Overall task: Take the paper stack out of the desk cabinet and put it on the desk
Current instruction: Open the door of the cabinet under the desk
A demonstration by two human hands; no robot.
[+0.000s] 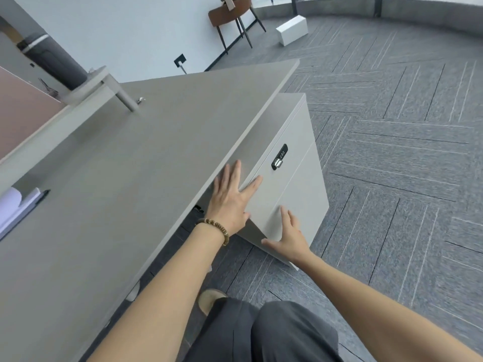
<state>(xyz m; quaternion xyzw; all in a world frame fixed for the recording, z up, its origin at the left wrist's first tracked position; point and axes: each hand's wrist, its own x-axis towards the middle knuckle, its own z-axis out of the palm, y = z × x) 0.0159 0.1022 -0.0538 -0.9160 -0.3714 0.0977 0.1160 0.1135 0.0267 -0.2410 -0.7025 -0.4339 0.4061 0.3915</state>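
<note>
A light grey cabinet (295, 142) stands under the right end of the grey desk (146, 158), its door shut. A black combination lock (279, 157) sits near the top of the door. My left hand (231, 197) lies flat with fingers spread against the upper left part of the door, beside the desk's edge. My right hand (288, 237) rests open on the lower part of the door, fingers apart. No paper stack shows near the cabinet; its inside is hidden.
White papers and a dark pen (15, 207) lie at the desk's left edge. A partition panel (23, 113) and a small raised shelf (104, 84) stand at the back. A brown chair (232, 17) and a white box (292, 30) sit on the carpet beyond.
</note>
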